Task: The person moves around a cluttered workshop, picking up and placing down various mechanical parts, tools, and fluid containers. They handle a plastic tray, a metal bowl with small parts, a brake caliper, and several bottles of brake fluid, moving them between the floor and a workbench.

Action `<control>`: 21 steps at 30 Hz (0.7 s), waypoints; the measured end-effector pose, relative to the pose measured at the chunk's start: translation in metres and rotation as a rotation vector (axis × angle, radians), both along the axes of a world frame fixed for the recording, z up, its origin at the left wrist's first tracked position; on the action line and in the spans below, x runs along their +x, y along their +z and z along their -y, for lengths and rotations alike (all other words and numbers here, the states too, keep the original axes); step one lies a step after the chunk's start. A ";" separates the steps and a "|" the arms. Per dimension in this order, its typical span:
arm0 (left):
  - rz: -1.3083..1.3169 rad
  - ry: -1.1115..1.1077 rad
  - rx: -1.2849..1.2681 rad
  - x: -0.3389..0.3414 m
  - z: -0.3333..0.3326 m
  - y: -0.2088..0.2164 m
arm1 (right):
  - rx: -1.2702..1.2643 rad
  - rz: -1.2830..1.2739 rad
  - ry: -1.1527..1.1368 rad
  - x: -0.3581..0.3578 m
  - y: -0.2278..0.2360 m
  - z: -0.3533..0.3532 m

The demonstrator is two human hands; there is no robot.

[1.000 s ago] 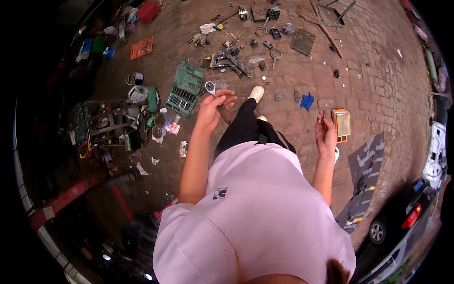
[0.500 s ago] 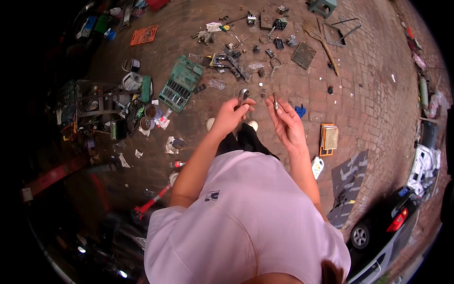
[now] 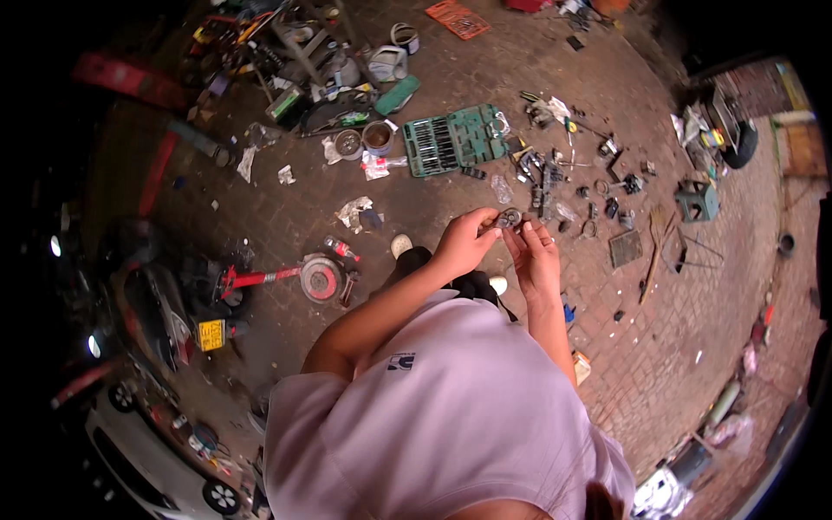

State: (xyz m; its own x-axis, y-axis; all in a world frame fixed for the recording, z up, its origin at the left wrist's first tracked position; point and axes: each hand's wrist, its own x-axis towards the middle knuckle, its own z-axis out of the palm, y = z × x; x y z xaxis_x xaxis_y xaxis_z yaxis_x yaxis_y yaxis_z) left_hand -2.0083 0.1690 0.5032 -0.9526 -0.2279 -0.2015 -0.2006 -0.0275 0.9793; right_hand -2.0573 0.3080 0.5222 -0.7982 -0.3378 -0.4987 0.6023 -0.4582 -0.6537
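In front of my body, my left hand (image 3: 465,246) is closed around a metal ratchet wrench (image 3: 510,217), whose round head shows at the fingertips. My right hand (image 3: 536,260) has its fingers pinched close against that head. The small metal socket seen in it earlier is mostly hidden there now. Both hands meet above the ground, just beyond my shoes. Past them lies an open green socket set case (image 3: 457,141) with rows of sockets in it.
Loose greasy parts (image 3: 542,178) are spread on the brick ground at far right, with a broom (image 3: 656,256) and a green stool (image 3: 697,201). To the left are a red jack (image 3: 321,279), a plastic bottle (image 3: 342,249) and a parked motorbike (image 3: 156,303).
My hands have come together, bringing the socket in my right hand up to the ratchet head in my left. My view has turned left, so the ground things appear shifted to the right.
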 end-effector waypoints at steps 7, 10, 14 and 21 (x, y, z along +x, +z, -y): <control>0.037 0.120 -0.265 0.026 0.107 -0.015 | 0.046 0.227 0.167 0.013 -0.022 0.132; 0.046 0.169 -0.354 0.027 0.142 -0.016 | 0.104 0.284 0.179 0.007 -0.036 0.173; 0.087 0.285 -0.391 0.018 0.181 -0.021 | 0.183 0.268 0.319 -0.006 -0.037 0.231; 0.233 0.423 -0.454 -0.017 0.278 -0.044 | 0.095 0.287 0.460 -0.038 -0.053 0.340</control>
